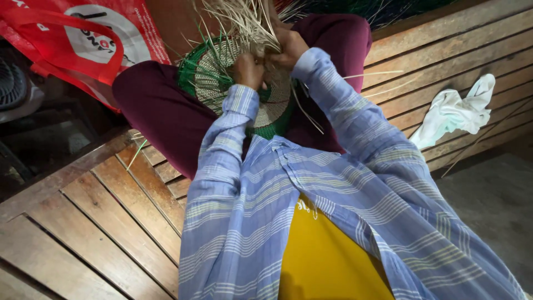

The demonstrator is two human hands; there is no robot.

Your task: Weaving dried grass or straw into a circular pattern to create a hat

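Note:
A round woven piece (214,75) of pale straw with a green rim rests on my lap, against my dark maroon trousers. Loose pale straw strands (244,22) fan upward from it. My left hand (248,70) presses on the woven surface with its fingers closed on the strands. My right hand (288,49) sits just above and to the right, pinching strands near where they leave the weave. Both arms wear blue striped sleeves. The fingertips are partly hidden by the straw.
I sit on a slatted wooden bench (111,222). A red plastic bag (89,39) lies at the upper left. A crumpled white cloth (458,111) rests on the slats at right. A few stray straws (377,75) lie beside my knee. Grey floor (494,205) shows at lower right.

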